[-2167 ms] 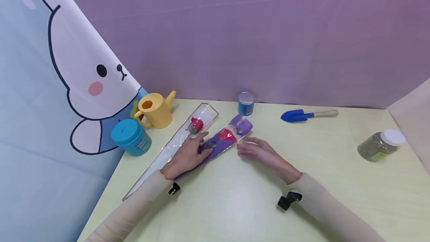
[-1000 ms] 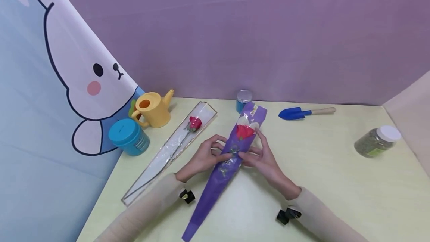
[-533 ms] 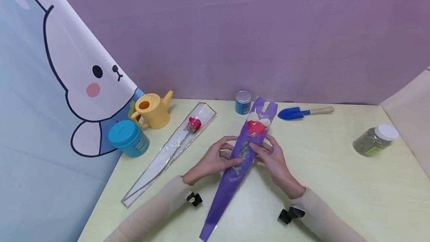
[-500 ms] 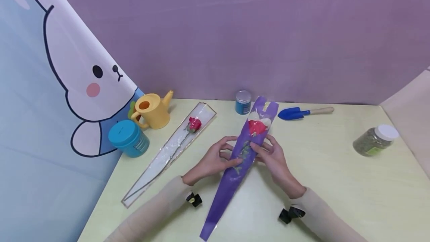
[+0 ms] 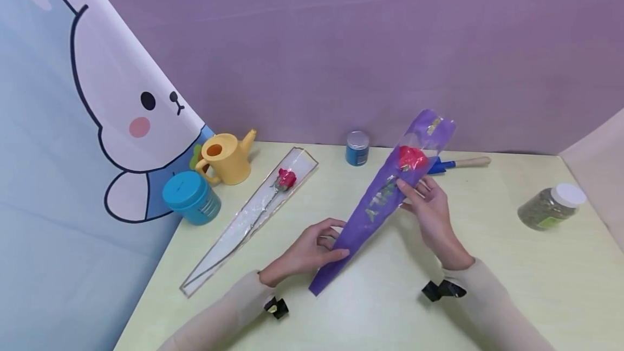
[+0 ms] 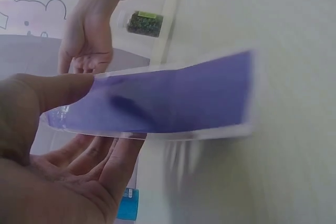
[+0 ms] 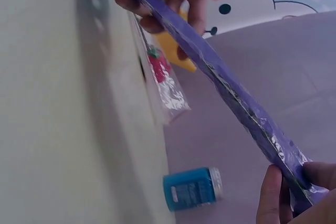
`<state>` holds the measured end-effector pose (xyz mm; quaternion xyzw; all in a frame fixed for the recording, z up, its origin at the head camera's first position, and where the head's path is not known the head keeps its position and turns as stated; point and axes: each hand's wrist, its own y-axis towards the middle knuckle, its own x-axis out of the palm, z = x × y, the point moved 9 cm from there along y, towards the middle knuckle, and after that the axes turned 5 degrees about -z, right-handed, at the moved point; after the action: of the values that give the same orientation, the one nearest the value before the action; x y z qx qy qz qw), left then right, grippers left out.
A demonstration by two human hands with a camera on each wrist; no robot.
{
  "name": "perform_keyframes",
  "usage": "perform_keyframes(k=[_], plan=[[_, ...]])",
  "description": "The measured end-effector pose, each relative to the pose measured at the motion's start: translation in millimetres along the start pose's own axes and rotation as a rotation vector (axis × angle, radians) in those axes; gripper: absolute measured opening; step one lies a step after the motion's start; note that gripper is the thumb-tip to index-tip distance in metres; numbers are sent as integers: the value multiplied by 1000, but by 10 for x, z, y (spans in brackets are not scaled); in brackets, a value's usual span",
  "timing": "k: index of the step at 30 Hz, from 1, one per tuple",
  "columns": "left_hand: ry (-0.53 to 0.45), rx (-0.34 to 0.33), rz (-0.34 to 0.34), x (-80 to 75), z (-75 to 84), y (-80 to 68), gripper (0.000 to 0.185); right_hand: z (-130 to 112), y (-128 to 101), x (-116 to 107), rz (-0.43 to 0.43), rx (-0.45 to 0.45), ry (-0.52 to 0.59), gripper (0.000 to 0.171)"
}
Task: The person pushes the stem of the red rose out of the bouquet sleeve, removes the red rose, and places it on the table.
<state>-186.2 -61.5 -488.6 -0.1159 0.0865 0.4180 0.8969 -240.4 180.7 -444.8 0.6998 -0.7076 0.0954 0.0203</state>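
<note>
Both grips hold the purple-sleeved rose [image 5: 390,191] tilted above the counter [image 5: 487,264]: left hand [image 5: 304,251] pinches its narrow tail, right hand [image 5: 431,207] its upper stem. Judged step: lifting; next move needs a steady two-handed hold.

A purple sleeve [image 5: 385,202] with a clear window is seen, a red rose [image 5: 411,157] and green leaves showing through it. A second rose [image 5: 285,179], pinkish red, is wrapped in a clear sleeve [image 5: 246,221] edged in gold. The surface [image 5: 487,264] is coloured pale yellow-green. A yellow watering can [image 5: 226,157], a turquoise tin [image 5: 191,197], a blue jar with a silver lid [image 5: 357,148], a blue trowel [image 5: 441,166] with a pale wooden handle and a white-lidded jar of green matter [image 5: 551,207] are shown. The back wall [image 5: 341,42] is mauve; the side panel [image 5: 58,123] is light blue, printed with a white rabbit outlined in dark blue, pink-cheeked.
</note>
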Motion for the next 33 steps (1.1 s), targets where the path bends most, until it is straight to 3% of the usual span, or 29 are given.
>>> perform_keyframes(k=[8,17,33], plan=[[-33,40,40,12,47,18,56,-175,33,-98,0,-85,7,58],[-29,58,76,58,90,43,53,-147,35,-101,-18,-80,7,58],[-117,122,124,124,132,81,43,-53,-4,-72,-28,-47,-59,71]])
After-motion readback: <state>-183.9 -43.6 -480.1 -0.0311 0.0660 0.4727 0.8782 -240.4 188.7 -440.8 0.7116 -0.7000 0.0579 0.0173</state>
